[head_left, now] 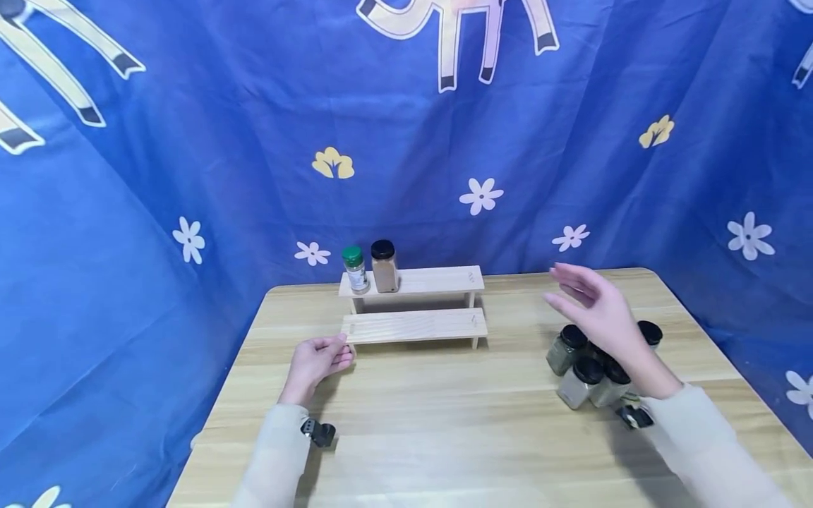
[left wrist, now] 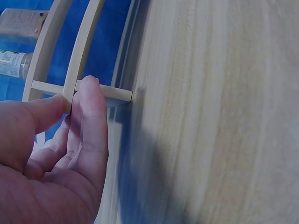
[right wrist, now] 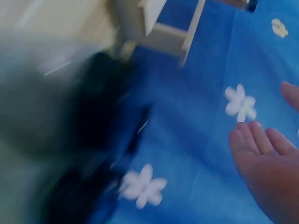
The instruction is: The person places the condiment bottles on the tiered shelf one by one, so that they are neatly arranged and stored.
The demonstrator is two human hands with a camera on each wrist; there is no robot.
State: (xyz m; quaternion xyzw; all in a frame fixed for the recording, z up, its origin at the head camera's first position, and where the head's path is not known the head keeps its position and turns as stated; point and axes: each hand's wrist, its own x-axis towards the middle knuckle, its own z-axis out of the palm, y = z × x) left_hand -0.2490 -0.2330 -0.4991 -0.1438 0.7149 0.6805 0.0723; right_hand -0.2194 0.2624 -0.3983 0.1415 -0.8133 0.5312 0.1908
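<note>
My left hand (head_left: 317, 361) pinches the front left corner of a two-step wooden rack (head_left: 416, 325), thumb above and fingers beneath in the left wrist view. On the rack's upper step stand a green-capped spice jar (head_left: 358, 271) and a black-capped jar of brown powder (head_left: 384, 268). My right hand (head_left: 597, 307) hovers above a cluster of black-capped spice jars at the right, its fingers loosely bent around nothing. One grey-green jar (head_left: 565, 351) and one pale jar (head_left: 579, 384) show beside it; the hand and forearm partly hide others. The right wrist view blurs the nearest jars.
The rack stands near the back of the wooden table (head_left: 444, 437), in front of a blue patterned cloth (head_left: 406, 141). Another black-capped jar (head_left: 650, 333) shows just right of my right wrist. The table's right edge lies beyond the jars.
</note>
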